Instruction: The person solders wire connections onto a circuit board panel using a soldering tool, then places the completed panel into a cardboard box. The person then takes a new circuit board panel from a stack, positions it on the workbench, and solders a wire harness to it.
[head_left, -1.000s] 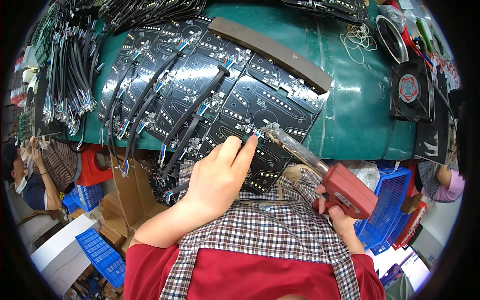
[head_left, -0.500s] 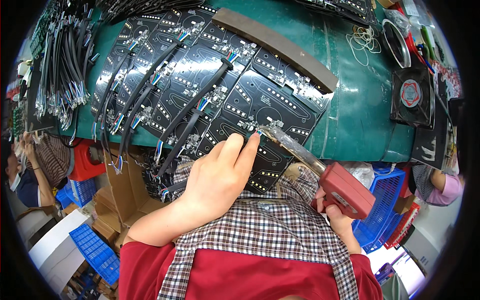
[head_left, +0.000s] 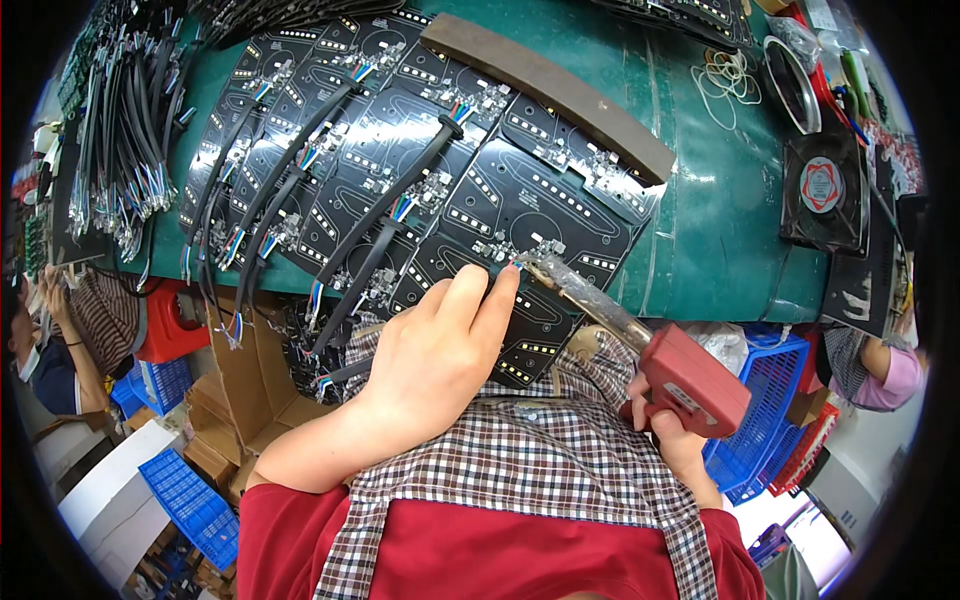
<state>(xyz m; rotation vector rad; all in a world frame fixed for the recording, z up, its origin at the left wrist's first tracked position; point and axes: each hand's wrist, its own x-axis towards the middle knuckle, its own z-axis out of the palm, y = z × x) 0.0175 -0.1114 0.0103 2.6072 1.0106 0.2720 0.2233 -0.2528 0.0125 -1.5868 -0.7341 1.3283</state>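
Across a green table [head_left: 725, 225], black circuit boards [head_left: 385, 130] lie in overlapping rows, several bearing dark cables [head_left: 395, 190].
At the near right of these, the board being worked on [head_left: 495, 210] juts over the table's near edge, beyond it a dark bar [head_left: 545, 90] along the boards' far right side. A red gun-shaped tool [head_left: 695, 380] slants leftward over that board, the right hand [head_left: 670, 430] wrapped round its handle. The left hand [head_left: 440, 345] sets an extended index fingertip on small coloured wire ends [head_left: 517, 265], just beside the metal tip; its thumb is hidden, so I cannot tell whether it pinches. Over the last half second, fingertip and tip barely shift, which suggests the work stays at this one joint.
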